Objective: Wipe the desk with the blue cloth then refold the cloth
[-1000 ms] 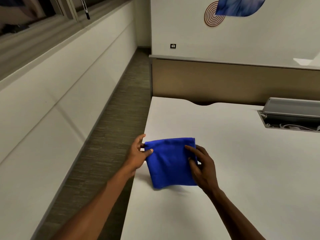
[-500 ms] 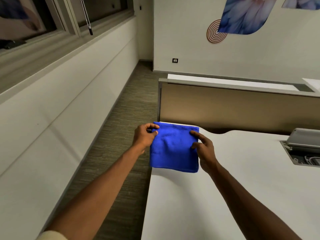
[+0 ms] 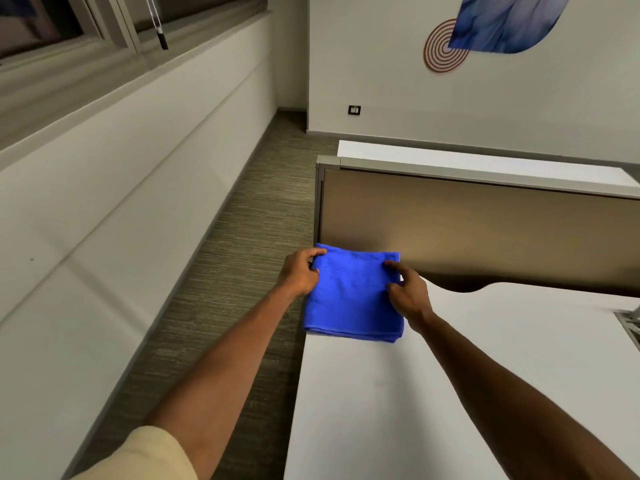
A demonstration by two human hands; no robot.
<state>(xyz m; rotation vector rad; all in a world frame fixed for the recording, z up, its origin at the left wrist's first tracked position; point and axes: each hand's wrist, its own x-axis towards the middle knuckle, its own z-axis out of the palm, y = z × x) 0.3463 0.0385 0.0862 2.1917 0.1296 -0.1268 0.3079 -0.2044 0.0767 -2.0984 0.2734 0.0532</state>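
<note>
Cloth (image 3: 349,299), blue and folded into a thick square, lies on the far left corner of the white desk (image 3: 398,410), its far edge up against the tan partition panel (image 3: 485,230) and its left edge at the desk's left rim. Seen from the square's middle, the left hand (image 3: 298,273) sits at about ten o'clock, fingers curled over the far left corner and thumb pressed on the top face, pinching that corner. The right hand (image 3: 408,294) sits at about two o'clock, forefinger stretched to the far right corner and thumb lower on the right edge, so the edge is nipped between them; its other fingers are tucked behind and cannot be made out. A cream sleeve (image 3: 145,455) covers the left upper arm at seven o'clock in the view. At three o'clock on the desk, a grey cable tray (image 3: 632,323) shows at the frame's edge. Grey carpet (image 3: 221,271) runs along the desk's left side.
</note>
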